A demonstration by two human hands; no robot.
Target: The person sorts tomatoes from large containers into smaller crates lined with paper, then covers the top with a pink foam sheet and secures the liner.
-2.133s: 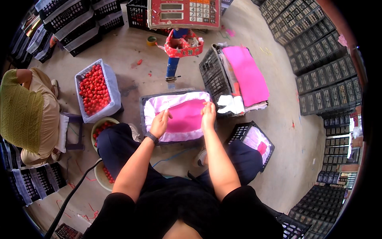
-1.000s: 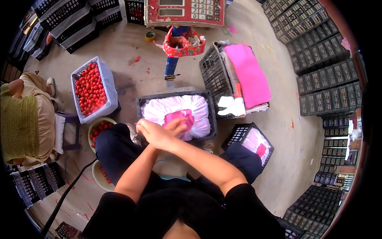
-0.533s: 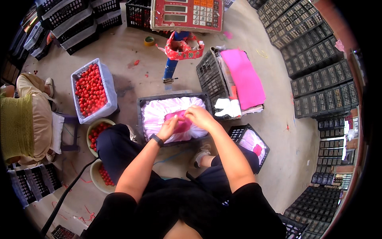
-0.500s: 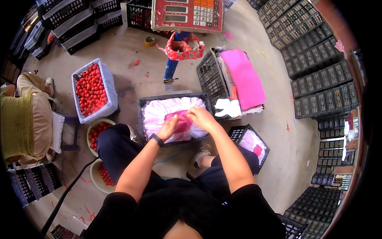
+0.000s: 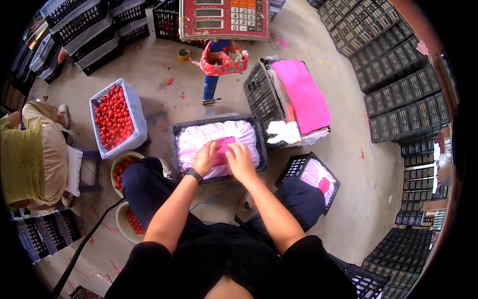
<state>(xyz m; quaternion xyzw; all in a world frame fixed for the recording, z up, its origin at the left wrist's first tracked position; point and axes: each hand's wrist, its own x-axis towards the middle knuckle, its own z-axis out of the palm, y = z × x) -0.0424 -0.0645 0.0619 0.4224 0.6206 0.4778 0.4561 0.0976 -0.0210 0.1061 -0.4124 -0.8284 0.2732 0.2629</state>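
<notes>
Both hands now together over the pink sheet

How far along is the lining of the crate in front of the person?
Done: the black crate already has white paper spread across its inside. In hand: the left hand and right hand meet over a pink sheet at the middle, pressing or folding it. Left: no fruit is in this crate, while red fruit sits in a white bin nearby.

crate: black plastic lattice | liner: thin matt pink paper
</notes>
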